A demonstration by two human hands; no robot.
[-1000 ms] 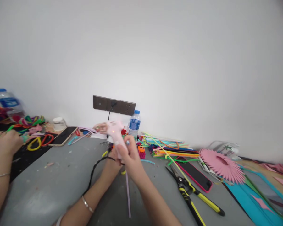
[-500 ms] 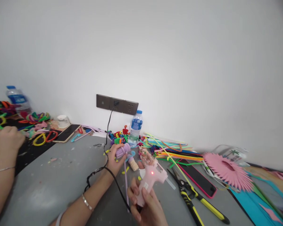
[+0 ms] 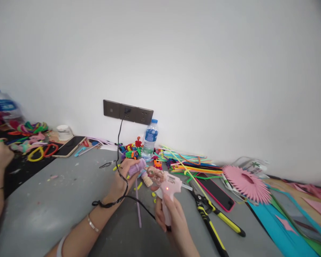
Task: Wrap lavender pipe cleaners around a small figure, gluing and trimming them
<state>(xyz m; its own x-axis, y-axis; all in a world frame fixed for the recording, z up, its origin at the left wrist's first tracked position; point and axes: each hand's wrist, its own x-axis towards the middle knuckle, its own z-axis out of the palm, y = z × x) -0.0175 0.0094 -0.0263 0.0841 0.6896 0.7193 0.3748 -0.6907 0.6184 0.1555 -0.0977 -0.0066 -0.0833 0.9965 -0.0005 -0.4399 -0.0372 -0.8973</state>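
Right hand (image 3: 169,213) grips pink glue gun (image 3: 166,189), nozzle pointing left toward purple pipe-cleaner piece (image 3: 137,166) clasped in left hand (image 3: 121,180).

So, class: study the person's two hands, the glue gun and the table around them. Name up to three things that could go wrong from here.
1. The right hand holds the lit pink glue gun, nozzle close to the left hand gripping the purple piece; fingers could get burned.
2. The black cord drapes over the left wrist and may snag.
3. The yellow-handled cutters lie near the right forearm and could be knocked.
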